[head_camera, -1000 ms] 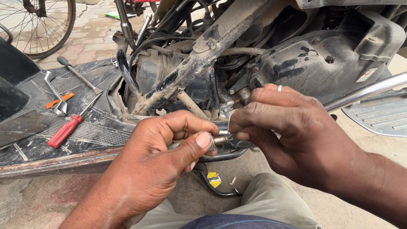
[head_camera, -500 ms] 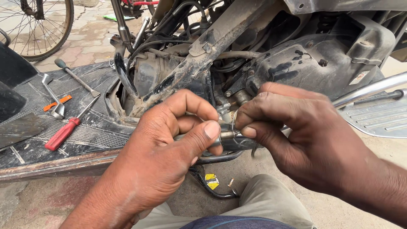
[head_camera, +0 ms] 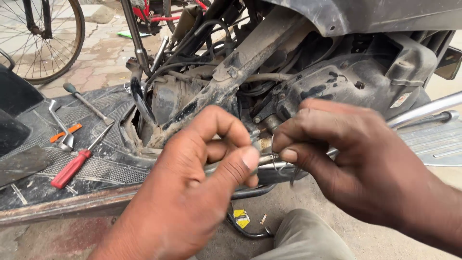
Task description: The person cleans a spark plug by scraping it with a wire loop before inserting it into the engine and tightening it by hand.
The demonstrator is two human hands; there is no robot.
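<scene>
A: Hands meet in the middle here. Your left hand (head_camera: 192, 192) pinches a small metal fitting (head_camera: 267, 158) between thumb and fingers, closed tight on it.

B: And your right hand (head_camera: 346, 159) comes in from the right, fingertips closed on the same fitting, thumb just under it. The two thumbs nearly touch.

A: Fitting sits dead centre, just in front of the scooter's dusty frame tube (head_camera: 240, 67), below the engine casing (head_camera: 337, 82).

B: A thin wire (head_camera: 293, 175) hangs down from under your right fingers. I can't tell what it joins.

A: Off to the left, on the floorboard (head_camera: 96, 168), lies a red-handled screwdriver (head_camera: 72, 166), with a spanner (head_camera: 62, 127) beyond it and another screwdriver (head_camera: 86, 103) farther still.

B: Far left, a bicycle wheel (head_camera: 43, 43) stands on the paving. Near you, your knee (head_camera: 303, 238), and a black cable (head_camera: 240, 226) curls on the ground beside a yellow scrap (head_camera: 241, 217).

A: On the right, a chrome bar (head_camera: 428, 108) runs over the footrest (head_camera: 433, 144).
</scene>
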